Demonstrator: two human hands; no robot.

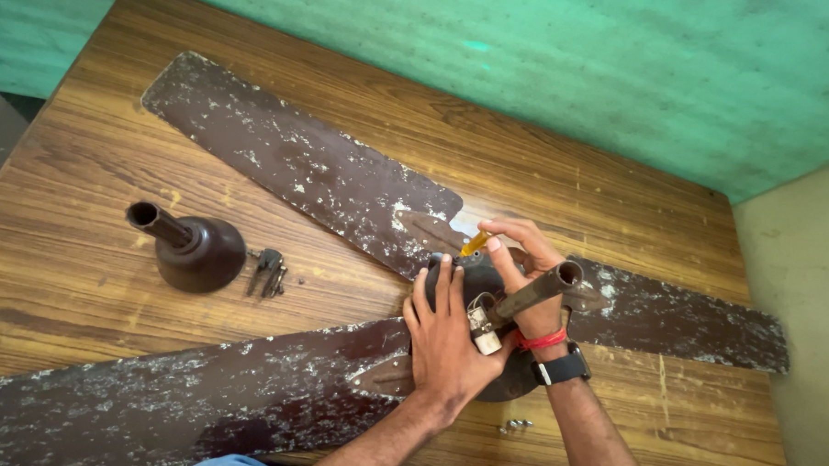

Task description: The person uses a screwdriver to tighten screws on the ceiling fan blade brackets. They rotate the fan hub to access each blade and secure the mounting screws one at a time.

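Observation:
A dark brown ceiling fan lies on a wooden table (82,276), its motor hub (472,281) under my hands. My left hand (443,340) rests flat on the hub, fingers spread, pressing it down. My right hand (524,264) pinches a yellow-handled screwdriver (474,243) at the hub's far side, where one blade joins. The fan's metal down rod (536,292) sticks up between my hands, with a small white block (481,332) at its base. My right wrist has a red thread and a black watch (561,367).
Three paint-speckled blades spread out: upper left (289,155), lower left (179,390), right (687,316). A brown canopy cup (193,248) stands at left with a small metal clamp (268,271) beside it. Loose screws (516,426) lie near the front edge. A green wall (577,64) is behind.

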